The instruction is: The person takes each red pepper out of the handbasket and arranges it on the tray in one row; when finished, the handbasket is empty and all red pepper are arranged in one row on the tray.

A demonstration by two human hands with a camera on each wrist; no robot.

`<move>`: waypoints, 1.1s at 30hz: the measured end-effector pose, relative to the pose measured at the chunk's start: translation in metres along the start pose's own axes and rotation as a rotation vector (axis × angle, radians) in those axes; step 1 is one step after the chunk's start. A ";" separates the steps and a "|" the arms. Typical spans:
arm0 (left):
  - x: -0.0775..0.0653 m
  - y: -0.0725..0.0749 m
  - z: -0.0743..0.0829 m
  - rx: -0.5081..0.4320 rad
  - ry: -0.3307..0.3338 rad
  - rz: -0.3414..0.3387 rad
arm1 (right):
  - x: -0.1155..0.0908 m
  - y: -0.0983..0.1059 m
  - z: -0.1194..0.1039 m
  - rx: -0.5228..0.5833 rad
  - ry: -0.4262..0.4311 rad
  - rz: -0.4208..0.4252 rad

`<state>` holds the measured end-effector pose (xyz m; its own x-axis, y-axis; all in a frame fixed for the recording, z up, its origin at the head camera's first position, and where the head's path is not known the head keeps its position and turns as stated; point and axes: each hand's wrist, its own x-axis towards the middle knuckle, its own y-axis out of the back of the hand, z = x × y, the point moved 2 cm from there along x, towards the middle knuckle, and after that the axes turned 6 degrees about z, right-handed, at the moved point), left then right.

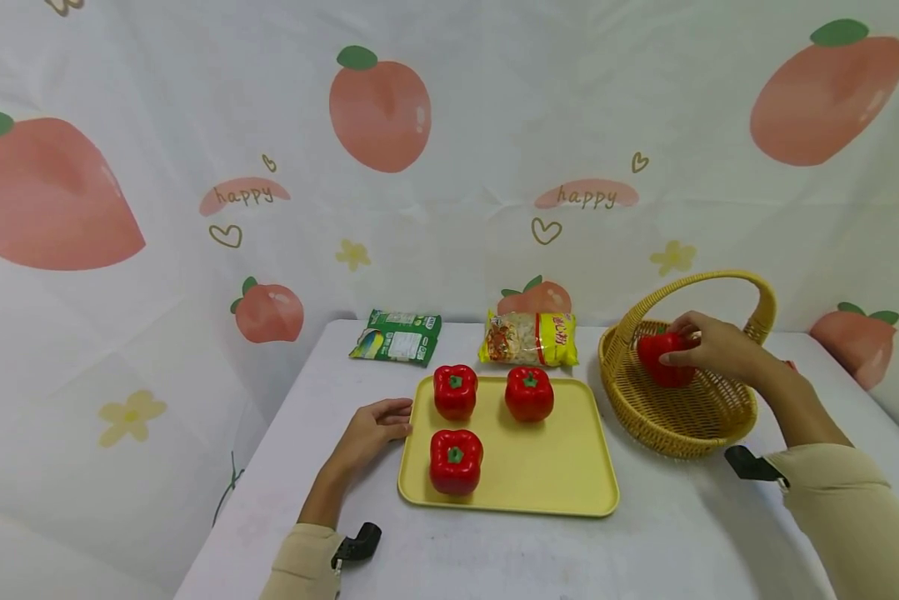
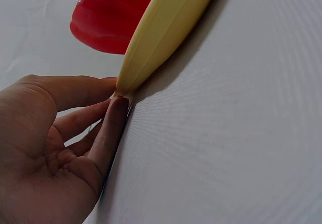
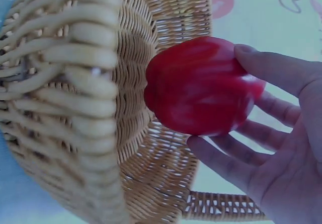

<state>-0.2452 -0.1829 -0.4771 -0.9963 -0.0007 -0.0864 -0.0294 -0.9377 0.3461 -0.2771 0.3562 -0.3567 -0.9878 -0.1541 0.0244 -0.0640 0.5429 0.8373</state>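
My right hand point(image 1: 707, 346) grips a red bell pepper point(image 3: 201, 85) over the wicker basket point(image 1: 666, 437), thumb on one side and fingers on the other. In the right wrist view the pepper hangs within the basket's mouth, its far end toward the woven wall. My left hand point(image 1: 374, 429) is at the left edge of a yellow tray point(image 1: 539, 467), pinching its rim between thumb and fingertip in the left wrist view. On the tray stand three red bell peppers: one at the back left point(image 1: 455, 392), one at the back middle point(image 1: 529, 394) and one at the front left point(image 1: 456, 462).
Behind the tray lie a green packet point(image 1: 398, 337) and a yellow packet point(image 1: 530, 338) with a see-through part. The basket's tall arched handle point(image 1: 689, 279) rises beside my right hand. A white cloth with printed fruit point(image 1: 449, 225) hangs behind the white table point(image 1: 494, 554).
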 end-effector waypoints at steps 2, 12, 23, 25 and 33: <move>0.000 0.000 0.000 0.000 0.001 -0.001 | -0.004 0.000 -0.002 0.023 0.006 0.008; 0.001 -0.001 -0.002 0.000 -0.003 0.002 | -0.032 -0.004 -0.004 0.052 0.041 0.114; 0.000 0.000 0.000 0.011 0.004 0.001 | -0.068 -0.012 -0.006 0.056 0.172 0.258; 0.000 0.000 0.000 0.015 0.003 0.001 | -0.074 -0.012 -0.007 0.068 0.181 0.259; 0.000 0.000 0.000 0.011 0.003 -0.003 | -0.091 -0.018 -0.012 0.090 0.190 0.271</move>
<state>-0.2453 -0.1825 -0.4768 -0.9959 0.0008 -0.0905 -0.0332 -0.9338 0.3563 -0.1838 0.3505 -0.3678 -0.9269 -0.1411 0.3478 0.1763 0.6543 0.7353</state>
